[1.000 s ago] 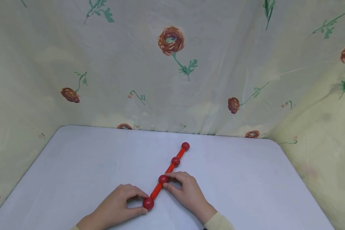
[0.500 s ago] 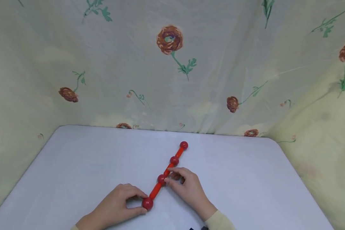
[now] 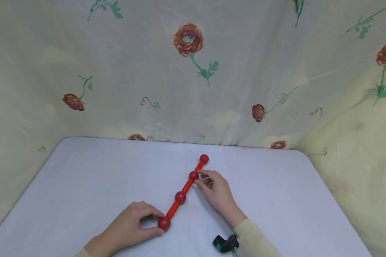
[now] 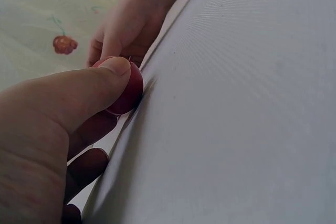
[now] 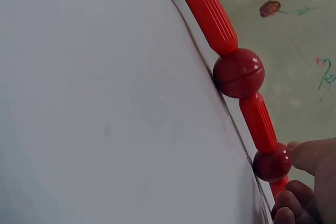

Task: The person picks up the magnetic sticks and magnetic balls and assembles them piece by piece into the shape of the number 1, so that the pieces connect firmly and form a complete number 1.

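A straight chain of dark red balls joined by ribbed orange-red rods lies slantwise on the white table. My left hand pinches the nearest, largest ball between thumb and forefinger; the left wrist view shows the thumb pressed on it. Farther up the chain, the thumb and forefinger of my right hand hold the third ball from its right side. Between the hands sit the second ball and two rods. The far end ball stands beyond my right hand.
The white table has rounded far corners and backs onto a flower-patterned cloth. A black strap piece shows beside the right sleeve.
My right hand has let go of the second ball and moved away along the chain to the third one. The left hand keeps its hold. The head view has shifted slightly.
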`<state>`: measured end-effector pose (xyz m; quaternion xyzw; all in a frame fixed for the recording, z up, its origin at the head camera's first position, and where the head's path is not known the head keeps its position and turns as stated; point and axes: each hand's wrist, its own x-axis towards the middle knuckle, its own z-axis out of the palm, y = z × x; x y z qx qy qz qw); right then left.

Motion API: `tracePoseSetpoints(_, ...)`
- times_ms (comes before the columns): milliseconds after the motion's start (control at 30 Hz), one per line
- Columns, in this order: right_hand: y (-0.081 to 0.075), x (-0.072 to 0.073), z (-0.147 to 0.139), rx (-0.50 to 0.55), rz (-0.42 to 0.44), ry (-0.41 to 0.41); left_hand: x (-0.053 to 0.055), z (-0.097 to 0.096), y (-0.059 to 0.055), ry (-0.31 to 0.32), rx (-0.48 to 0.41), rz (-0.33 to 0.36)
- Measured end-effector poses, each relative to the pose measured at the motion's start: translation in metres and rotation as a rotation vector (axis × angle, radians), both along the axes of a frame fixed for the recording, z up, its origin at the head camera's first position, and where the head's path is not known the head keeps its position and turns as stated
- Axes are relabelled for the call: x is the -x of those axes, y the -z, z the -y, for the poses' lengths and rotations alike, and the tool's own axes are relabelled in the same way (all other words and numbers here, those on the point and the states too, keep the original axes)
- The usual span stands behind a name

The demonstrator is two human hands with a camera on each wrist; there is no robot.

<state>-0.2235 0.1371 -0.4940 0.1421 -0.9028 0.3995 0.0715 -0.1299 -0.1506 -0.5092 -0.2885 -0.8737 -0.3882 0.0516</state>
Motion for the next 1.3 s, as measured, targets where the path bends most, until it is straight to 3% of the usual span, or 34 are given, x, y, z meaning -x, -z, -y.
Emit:
tracePoseSetpoints(133, -0.001, 0.009, -0.003, -0.035, 0.014, 0.002, 0.001, 0.0, 0.002, 0.013, -0.015, -0.019)
tracePoseSetpoints(267, 0.003, 0.017, 0.0, -0.065, 0.028, -0.05, 0.003, 0.002, 0.002, 0.026, -0.016, -0.038)
tracePoseSetpoints(467, 0.005, 0.02, 0.006, -0.084, -0.001, -0.081, 0.002, 0.002, 0.001, 0.04, -0.001, -0.042)
tracePoseSetpoints(867, 0.004, 0.014, 0.014, -0.061, 0.02, -0.153, -0.018, -0.011, -0.003, 0.115, -0.032, -0.052)
tracePoseSetpoints(1300, 0.01, 0.007, 0.025, -0.013, 0.079, -0.252, -0.042, -0.021, -0.004, 0.114, -0.013, 0.094)
